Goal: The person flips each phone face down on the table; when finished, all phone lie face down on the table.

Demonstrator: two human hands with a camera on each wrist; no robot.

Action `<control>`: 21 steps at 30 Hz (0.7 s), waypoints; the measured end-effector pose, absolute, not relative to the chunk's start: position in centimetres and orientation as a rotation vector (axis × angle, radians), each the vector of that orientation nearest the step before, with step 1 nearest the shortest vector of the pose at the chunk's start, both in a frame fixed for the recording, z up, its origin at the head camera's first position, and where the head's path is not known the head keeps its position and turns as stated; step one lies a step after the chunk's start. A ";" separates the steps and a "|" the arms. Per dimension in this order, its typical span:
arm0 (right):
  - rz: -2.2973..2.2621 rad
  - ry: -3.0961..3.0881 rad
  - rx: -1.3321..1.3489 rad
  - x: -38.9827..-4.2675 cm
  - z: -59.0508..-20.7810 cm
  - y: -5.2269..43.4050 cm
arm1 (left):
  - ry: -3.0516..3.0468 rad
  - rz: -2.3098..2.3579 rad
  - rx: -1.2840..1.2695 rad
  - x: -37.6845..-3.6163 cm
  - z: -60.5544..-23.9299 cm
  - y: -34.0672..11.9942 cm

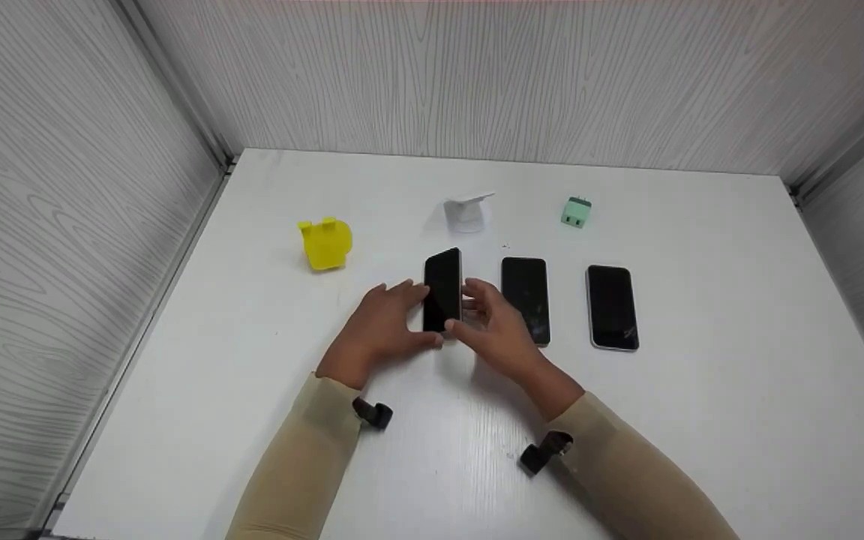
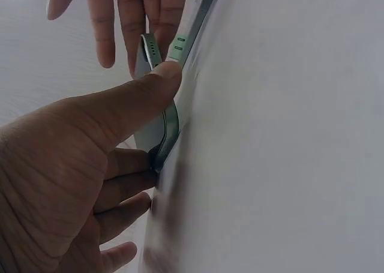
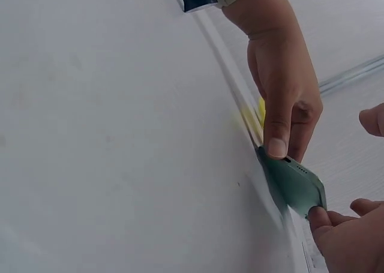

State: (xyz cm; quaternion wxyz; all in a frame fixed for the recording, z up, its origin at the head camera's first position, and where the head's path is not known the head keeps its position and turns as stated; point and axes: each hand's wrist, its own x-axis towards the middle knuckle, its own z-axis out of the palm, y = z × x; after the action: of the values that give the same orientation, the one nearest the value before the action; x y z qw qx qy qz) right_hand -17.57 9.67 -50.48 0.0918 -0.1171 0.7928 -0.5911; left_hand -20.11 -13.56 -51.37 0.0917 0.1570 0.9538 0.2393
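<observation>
A black-screened phone (image 1: 442, 289) stands tilted on the white table, its right edge raised; its green back (image 3: 300, 189) shows in the right wrist view. My left hand (image 1: 383, 322) pinches it, thumb (image 2: 162, 75) on the short edge facing me and fingers at the lower long edge. On the raised side is my right hand (image 1: 503, 334), its fingertips touching the phone's edge from beneath and its thumb held off. Just right of that hand a second phone (image 1: 526, 296) lies flat, partly covered by it, and a third phone (image 1: 613, 307) lies further right.
A yellow phone stand (image 1: 327, 244) is at the back left. Behind the tilted phone stands a white holder (image 1: 467, 214), with a green charger plug (image 1: 576, 212) to its right. Wood-grain walls (image 1: 507, 82) close off the table's back and sides.
</observation>
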 end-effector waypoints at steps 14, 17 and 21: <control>-1.346 2.828 -0.325 -18.0 -49.4 5.7 | 2.894 0.722 0.583 -20.4 -51.7 -13.6; -1.189 2.941 -0.341 -18.0 -49.5 5.4 | 2.897 0.731 0.606 -20.4 -51.7 -13.5; -1.082 3.019 -0.373 -18.0 -49.7 5.1 | 2.894 0.719 0.591 -20.4 -51.8 -13.5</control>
State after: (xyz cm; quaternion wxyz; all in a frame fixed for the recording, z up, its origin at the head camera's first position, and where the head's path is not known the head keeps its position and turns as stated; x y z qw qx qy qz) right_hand -18.01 5.06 -49.69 -0.0434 -0.1155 0.9342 -0.3348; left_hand -20.42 -13.49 -51.79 0.0507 0.1941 0.9508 0.2362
